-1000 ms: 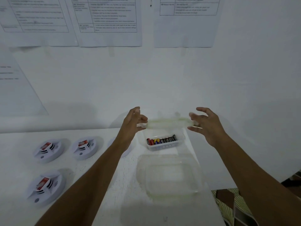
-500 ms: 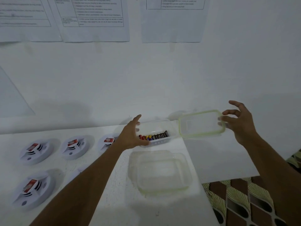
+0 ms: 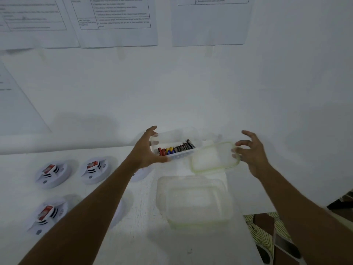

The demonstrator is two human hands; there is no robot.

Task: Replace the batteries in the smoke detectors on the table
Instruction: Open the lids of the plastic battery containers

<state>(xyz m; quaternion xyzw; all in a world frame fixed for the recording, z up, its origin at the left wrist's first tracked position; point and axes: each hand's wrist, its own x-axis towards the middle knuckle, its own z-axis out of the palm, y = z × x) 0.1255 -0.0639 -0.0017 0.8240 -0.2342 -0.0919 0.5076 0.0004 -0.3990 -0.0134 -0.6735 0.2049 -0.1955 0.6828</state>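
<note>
Head view: left hand (image 3: 148,150) cups the clear battery box (image 3: 172,145) at the table's (image 3: 133,236) back; right hand (image 3: 252,152) pinches its green-rimmed lid (image 3: 214,157). AA batteries (image 3: 176,149) look light, rigid, rollable; pinch one mid-body. Smoke detectors (image 3: 52,174) lie left.

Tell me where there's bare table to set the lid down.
Free: the near strip of table in front of the empty tub. Crowded: detectors fill the left; the battery tub and lid, held by the right hand, fill the far right corner.
</note>
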